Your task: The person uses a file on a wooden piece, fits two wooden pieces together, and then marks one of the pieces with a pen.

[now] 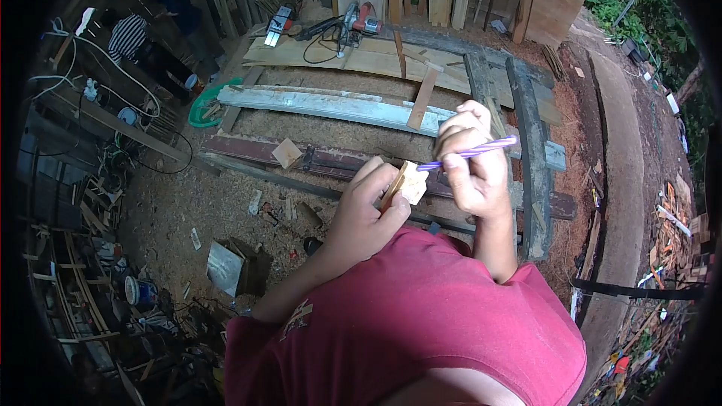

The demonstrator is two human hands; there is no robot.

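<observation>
My left hand (370, 199) grips a small light-coloured wood block (411, 183) in front of my chest, the thumb on its near face and the fingers behind. Between the fingers and thumb of my right hand (475, 165) is a slim brush-like stick with purple and white stripes (481, 149); whether it is a brush or a pen I cannot make out. Its left end meets the upper right edge of the block. Beyond both hands lies a long whitish beam (323, 104), with a narrow wooden board (425, 98) laid across it.
A circular saw (353, 26) and another red power tool (280, 24) rest on planks at the back. A green basin (203, 109) stands at left, near two people (135, 41). A dark upright beam (532, 165) lies at right. Wood scraps and shavings cover the ground.
</observation>
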